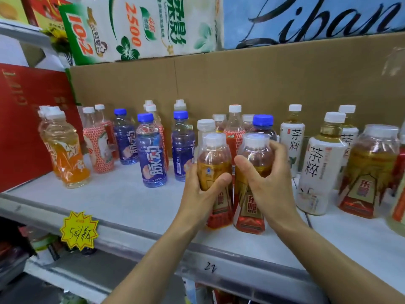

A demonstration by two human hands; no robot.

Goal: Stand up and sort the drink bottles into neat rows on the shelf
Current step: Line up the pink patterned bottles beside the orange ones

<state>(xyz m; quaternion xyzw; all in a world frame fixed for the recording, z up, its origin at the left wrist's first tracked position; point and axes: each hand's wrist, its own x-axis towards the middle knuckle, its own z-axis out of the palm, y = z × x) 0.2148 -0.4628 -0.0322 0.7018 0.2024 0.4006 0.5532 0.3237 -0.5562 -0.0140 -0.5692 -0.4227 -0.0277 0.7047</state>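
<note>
My left hand (202,189) has its fingers curled round the middle of an amber drink bottle (215,172), thumb pressed across its front, while my right hand (266,178) grips a second amber bottle (252,194) just beside it, fingers wrapped over its shoulder. Both bottles stand upright, touching or nearly touching, near the front middle of the white shelf (122,200).

To the left of my hands stand three blue-capped bottles with purple labels, the nearest one (151,150) furthest forward, and beyond them pink-labelled bottles (98,141) and orange drink bottles (65,150) at the far left. Behind the gripped pair are more bottles, among them another blue-capped one (263,123) and a red-labelled bottle (235,123).

To the right stand white tea bottles, one forward (317,170) and one further back (292,137), then another amber bottle (370,170) near the right edge.

A brown cardboard sheet (241,80) backs the shelf. A yellow starburst price tag (79,230) hangs from the shelf's front rail. A red box (24,123) leans at the left end, and wrapped paper goods (142,27) sit above.
</note>
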